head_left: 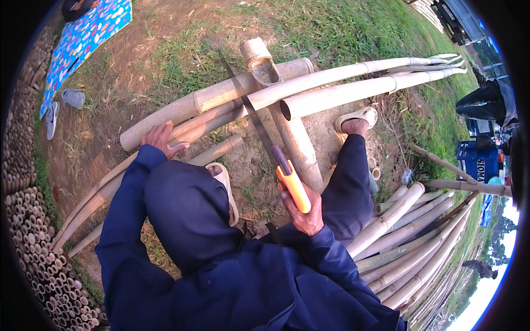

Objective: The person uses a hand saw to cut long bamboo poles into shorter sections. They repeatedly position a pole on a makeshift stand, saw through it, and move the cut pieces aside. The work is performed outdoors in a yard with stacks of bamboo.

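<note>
A: Report the surface.
B: Outdoor ground: bare brown soil (259, 168) in the middle, short green grass (342, 27) on the far side.
A: The work?
B: A long, pale, round bamboo pole (326, 76) runs left to right, close along a thick, pale bamboo beam (215, 97).
A: The hands?
B: The right hand (305, 214) is closed around the orange handle of a long, dark-bladed handsaw (259, 124); its blade crosses the pole. The left hand (159, 140) rests on the bamboo further left, thumb spread from fingers; whether they grip, I cannot tell.
A: Surroundings?
B: Far left, a blue, multicoloured patterned sheet (91, 47), with a pair of grey shoes (73, 98) beside it. Near left, a stack of cut bamboo showing round ends (44, 248). Near right, a pile of long, pale bamboo poles (395, 237). Far right, a blue container (472, 157).
</note>
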### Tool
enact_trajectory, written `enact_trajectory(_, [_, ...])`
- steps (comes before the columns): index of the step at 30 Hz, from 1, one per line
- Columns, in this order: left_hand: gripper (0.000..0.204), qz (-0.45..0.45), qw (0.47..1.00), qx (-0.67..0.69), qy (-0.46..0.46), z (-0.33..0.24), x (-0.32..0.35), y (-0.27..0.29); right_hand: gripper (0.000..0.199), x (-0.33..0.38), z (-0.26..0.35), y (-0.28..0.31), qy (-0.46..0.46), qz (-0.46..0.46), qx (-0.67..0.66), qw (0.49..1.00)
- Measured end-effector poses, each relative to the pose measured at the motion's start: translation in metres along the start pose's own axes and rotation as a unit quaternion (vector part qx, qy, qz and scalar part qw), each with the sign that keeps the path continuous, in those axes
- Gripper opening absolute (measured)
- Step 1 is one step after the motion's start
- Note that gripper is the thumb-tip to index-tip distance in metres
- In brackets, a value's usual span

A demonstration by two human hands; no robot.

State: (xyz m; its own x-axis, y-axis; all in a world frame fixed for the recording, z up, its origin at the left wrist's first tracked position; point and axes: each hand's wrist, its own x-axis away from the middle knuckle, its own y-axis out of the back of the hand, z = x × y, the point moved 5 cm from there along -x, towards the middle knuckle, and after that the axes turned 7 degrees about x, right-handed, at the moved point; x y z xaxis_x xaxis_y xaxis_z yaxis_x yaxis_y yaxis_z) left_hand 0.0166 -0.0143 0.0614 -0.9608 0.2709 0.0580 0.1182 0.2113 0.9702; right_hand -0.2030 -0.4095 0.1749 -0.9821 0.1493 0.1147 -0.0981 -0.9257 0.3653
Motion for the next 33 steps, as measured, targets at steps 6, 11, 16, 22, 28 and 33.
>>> enact_trajectory(6, [0.098, 0.113, 0.987, -0.034, 0.105, -0.012, 0.0, 0.004, 0.017, 0.019, 0.014, 0.011, 0.026, 0.017, 0.064, 0.997])
enact_trajectory(11, [0.099, 0.069, 0.996, -0.005, 0.061, 0.0, 0.004, -0.01, 0.016, -0.016, 0.01, -0.007, 0.052, 0.018, 0.069, 0.996])
enact_trajectory(16, [0.101, 0.123, 0.986, -0.023, 0.113, -0.021, 0.0, 0.011, 0.017, -0.021, -0.005, -0.012, -0.005, 0.029, 0.046, 0.998])
enact_trajectory(22, [0.107, 0.072, 0.995, 0.006, 0.072, -0.008, 0.007, -0.006, 0.037, 0.031, -0.005, 0.011, -0.012, 0.038, 0.05, 0.998])
enact_trajectory(28, [0.104, 0.126, 0.988, 0.019, 0.086, -0.019, -0.013, 0.021, 0.015, -0.068, 0.002, -0.027, 0.008, 0.017, 0.003, 1.0])
enact_trajectory(33, [0.101, -0.079, 0.99, 0.007, -0.113, -0.041, 0.005, 0.058, 0.017, -0.067, 0.017, -0.022, 0.031, 0.039, 0.044, 0.998])
